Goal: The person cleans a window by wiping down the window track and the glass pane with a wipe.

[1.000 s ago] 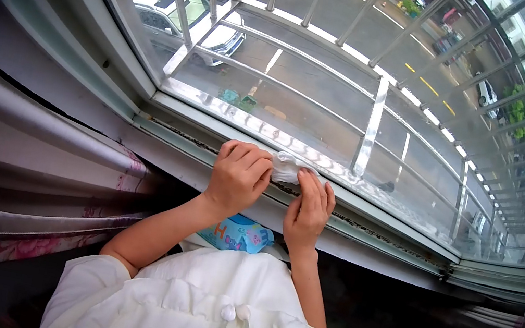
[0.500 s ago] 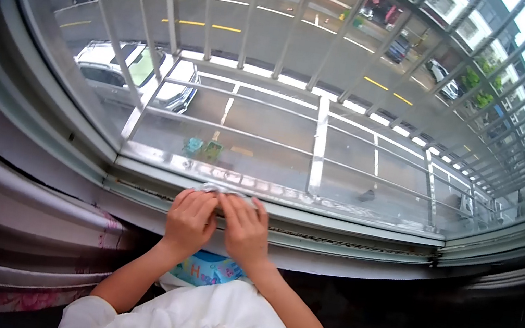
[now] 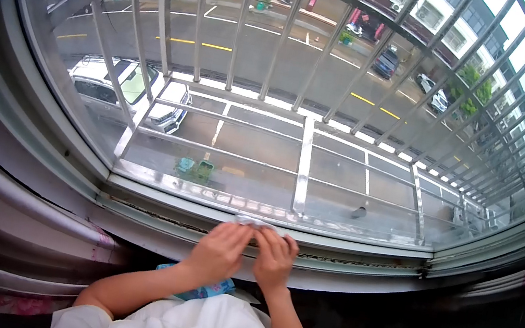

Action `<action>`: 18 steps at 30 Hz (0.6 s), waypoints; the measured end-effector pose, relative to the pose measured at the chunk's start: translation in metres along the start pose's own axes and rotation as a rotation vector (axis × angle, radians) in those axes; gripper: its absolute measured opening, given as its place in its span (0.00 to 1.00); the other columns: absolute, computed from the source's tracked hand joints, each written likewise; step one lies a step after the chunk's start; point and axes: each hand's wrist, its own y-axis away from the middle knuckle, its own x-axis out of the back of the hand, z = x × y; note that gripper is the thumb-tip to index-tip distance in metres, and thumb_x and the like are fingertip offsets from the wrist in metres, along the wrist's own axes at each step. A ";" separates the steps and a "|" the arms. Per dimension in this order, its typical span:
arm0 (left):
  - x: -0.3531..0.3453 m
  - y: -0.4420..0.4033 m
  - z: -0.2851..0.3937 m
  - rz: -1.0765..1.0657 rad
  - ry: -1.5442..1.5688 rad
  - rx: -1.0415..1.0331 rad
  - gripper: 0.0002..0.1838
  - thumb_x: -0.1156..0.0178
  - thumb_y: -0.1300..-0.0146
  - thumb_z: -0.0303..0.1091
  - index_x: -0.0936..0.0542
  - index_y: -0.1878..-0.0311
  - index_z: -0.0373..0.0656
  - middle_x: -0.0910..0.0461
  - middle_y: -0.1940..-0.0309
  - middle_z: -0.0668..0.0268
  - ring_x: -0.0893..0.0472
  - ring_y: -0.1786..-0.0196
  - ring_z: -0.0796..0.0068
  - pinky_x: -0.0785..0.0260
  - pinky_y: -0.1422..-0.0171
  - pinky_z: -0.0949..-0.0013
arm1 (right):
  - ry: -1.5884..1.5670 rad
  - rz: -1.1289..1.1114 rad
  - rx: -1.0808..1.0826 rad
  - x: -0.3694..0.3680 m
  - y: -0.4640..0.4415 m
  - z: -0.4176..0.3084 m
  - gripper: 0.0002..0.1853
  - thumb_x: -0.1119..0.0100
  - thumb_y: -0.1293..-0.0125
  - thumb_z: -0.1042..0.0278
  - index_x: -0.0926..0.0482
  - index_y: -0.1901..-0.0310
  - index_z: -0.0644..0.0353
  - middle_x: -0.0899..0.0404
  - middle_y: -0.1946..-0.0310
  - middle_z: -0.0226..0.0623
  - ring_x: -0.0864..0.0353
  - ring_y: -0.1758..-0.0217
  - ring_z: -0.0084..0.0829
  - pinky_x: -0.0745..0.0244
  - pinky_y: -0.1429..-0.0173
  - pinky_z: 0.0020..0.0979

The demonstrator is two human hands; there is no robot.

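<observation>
My left hand [image 3: 220, 251] and my right hand [image 3: 274, 258] are side by side at the window frame, their fingertips close together. Both pinch a white cloth or wipe [image 3: 250, 222], of which only a small crumpled part shows beyond the fingers. It rests on the inner rail of the window track [image 3: 358, 258], where dark dirt lies in the groove. A blue printed packet [image 3: 211, 290] is below my left hand, partly hidden by my forearm and white clothing.
Metal security bars [image 3: 305, 164] stand outside the window, with a street and parked cars below. A pinkish-white curtain [image 3: 33, 209] hangs at the left. The window's side frame [image 3: 57, 123] rises on the left.
The view has tilted upward, showing more of the street. Both hands moved left along the track with the cloth, then a little back to the right.
</observation>
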 end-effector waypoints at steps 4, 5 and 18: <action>-0.042 -0.031 0.031 -0.124 0.008 -0.260 0.33 0.41 0.46 0.32 0.30 0.36 0.28 0.29 0.37 0.51 0.30 0.33 0.56 0.43 0.26 0.57 | 0.111 0.092 -0.102 0.029 0.025 0.044 0.17 0.50 0.40 0.79 0.17 0.51 0.59 0.18 0.49 0.34 0.21 0.42 0.32 0.40 0.31 0.42; -0.051 -0.038 0.038 -0.121 0.013 -0.301 0.33 0.42 0.46 0.32 0.30 0.36 0.28 0.29 0.36 0.51 0.31 0.32 0.56 0.43 0.26 0.57 | 0.136 0.103 -0.134 0.036 0.029 0.052 0.20 0.51 0.43 0.81 0.18 0.50 0.60 0.18 0.49 0.38 0.21 0.43 0.36 0.40 0.30 0.43; -0.017 -0.005 0.010 -0.128 0.019 -0.076 0.31 0.40 0.45 0.33 0.28 0.36 0.42 0.27 0.37 0.60 0.30 0.31 0.67 0.47 0.25 0.55 | -0.006 0.087 -0.108 0.005 0.001 0.004 0.19 0.46 0.48 0.81 0.16 0.54 0.62 0.18 0.53 0.39 0.21 0.46 0.39 0.33 0.39 0.42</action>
